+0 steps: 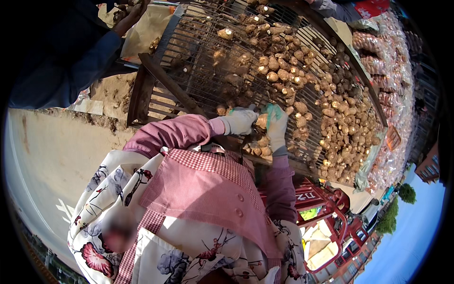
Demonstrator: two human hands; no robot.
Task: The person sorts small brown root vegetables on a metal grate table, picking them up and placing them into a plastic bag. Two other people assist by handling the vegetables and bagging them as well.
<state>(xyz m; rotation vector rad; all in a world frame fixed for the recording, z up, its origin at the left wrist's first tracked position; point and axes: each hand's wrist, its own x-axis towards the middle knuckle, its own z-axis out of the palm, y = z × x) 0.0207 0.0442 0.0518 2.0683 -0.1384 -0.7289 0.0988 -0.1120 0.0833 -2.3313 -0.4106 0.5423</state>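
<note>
My right hand (pixel 276 124), in a white work glove with green-coated fingers, grips a brown taro corm (pixel 261 121). My left hand (pixel 240 121), gloved the same way, is curled right beside that corm. Whether it holds something of its own is hidden by its fingers. Both hands are over the near edge of a slatted metal sorting rack (pixel 198 53). Just below them lies a small group of corms (pixel 260 146). Farther out on the bars are soil-covered corms with roots (pixel 236 80) and cleaner loose corms (pixel 282 72).
A large heap of corms (pixel 345 131) covers the rack's right end. Beyond its rim are filled clear plastic bags (pixel 385 78). A wooden bar (pixel 170 83) crosses the left corner. At upper left is a co-worker's hand (pixel 130 17). A red vehicle (pixel 319 198) stands at lower right.
</note>
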